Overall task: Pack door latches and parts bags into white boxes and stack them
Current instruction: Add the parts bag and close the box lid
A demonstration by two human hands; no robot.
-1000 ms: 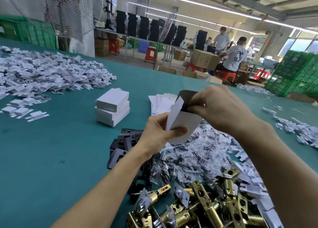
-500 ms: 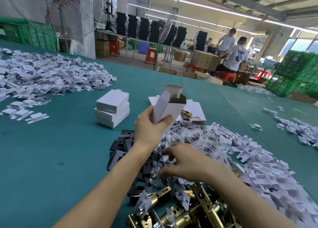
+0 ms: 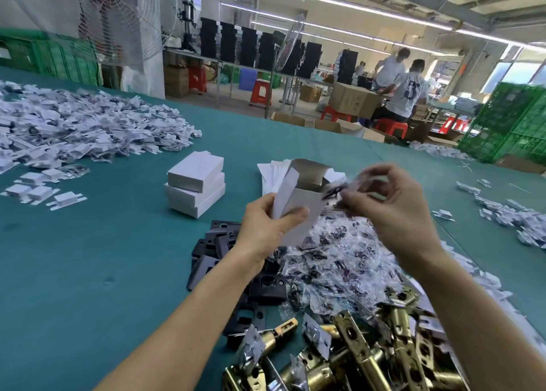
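Observation:
My left hand (image 3: 267, 228) grips an open white box (image 3: 301, 201), its mouth tilted up and to the right. My right hand (image 3: 390, 207) pinches a clear parts bag (image 3: 339, 188) of dark screws at the box's mouth. Below the hands lies a heap of such parts bags (image 3: 334, 260). Brass door latches (image 3: 354, 352) are piled at the bottom edge. A stack of three closed white boxes (image 3: 195, 188) stands to the left on the green table (image 3: 88, 257).
Black strike plates (image 3: 218, 243) lie under my left forearm. Flat unfolded boxes (image 3: 274, 173) sit behind the held box. White folded card pieces are heaped at far left (image 3: 74, 125) and along the right (image 3: 517, 216). People work at tables beyond.
My right hand rose from the bag heap to the box's mouth, now carrying a parts bag. The left hand kept hold of the open box.

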